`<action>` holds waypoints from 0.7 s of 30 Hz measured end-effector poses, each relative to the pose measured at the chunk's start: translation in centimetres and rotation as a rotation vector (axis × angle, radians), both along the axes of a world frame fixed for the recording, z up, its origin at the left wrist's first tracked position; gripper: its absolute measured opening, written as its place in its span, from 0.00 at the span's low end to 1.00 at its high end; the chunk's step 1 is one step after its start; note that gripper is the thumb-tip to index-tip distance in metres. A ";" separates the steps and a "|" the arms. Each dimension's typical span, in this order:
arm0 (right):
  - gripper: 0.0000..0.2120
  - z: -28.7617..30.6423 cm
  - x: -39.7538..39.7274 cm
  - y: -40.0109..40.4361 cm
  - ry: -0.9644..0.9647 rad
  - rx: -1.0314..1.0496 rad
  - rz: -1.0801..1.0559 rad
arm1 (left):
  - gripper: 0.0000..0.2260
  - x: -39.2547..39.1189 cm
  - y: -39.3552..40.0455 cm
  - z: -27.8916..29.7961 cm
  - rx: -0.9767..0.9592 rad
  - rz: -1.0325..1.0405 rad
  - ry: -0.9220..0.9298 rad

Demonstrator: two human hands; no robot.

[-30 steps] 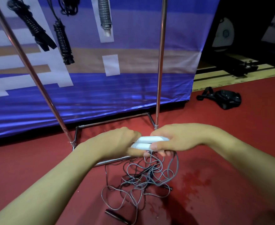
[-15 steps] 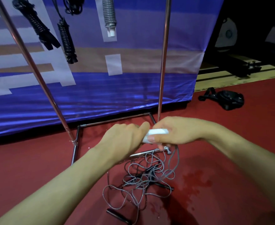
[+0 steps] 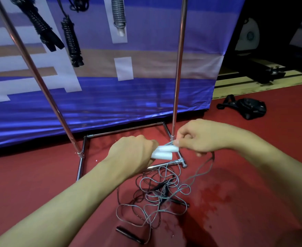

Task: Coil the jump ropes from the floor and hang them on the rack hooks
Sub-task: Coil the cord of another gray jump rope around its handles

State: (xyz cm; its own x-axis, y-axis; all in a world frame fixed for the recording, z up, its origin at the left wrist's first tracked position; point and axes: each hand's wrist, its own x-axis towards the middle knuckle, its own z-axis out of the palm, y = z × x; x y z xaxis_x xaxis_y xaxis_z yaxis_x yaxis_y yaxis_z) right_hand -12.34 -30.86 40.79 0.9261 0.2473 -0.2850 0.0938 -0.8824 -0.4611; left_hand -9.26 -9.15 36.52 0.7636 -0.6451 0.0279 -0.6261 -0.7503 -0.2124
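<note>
Here, left hand [image 3: 130, 154] grips white handles [image 3: 164, 152] pointing right.

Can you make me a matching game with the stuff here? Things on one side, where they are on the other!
Things:
1. white handles
2. black handle
3. black bag
4. coiled black rope

Places:
A. hanging up on the rack
B. held in the left hand
C. on the floor, far right, away from the rack
D. on the floor, nearest the camera, by the tangled cord

Pairs: 1-B, 2-D, 3-C, 4-A
</note>
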 end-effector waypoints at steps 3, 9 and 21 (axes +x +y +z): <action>0.18 0.3 -1.2 2.4 -0.182 -0.178 -0.028 | 0.11 0.1 -0.3 -0.1 -0.027 0.033 -0.088; 0.20 -0.4 -0.9 2.2 -0.253 -0.111 -0.202 | 0.10 0.6 0.0 0.6 -0.104 0.049 -0.062; 0.18 -2.1 -0.8 3.5 -0.330 -0.198 -0.079 | 0.10 0.9 0.1 -0.6 -0.006 0.089 -0.067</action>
State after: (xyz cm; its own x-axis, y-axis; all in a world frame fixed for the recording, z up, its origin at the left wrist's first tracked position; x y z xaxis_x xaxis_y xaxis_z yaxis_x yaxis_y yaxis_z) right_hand -13.17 -27.36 38.73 0.9899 0.1418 -0.0038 0.1369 -0.9616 -0.2378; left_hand -8.37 -9.02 35.92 0.8139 -0.5748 0.0846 -0.5418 -0.8036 -0.2464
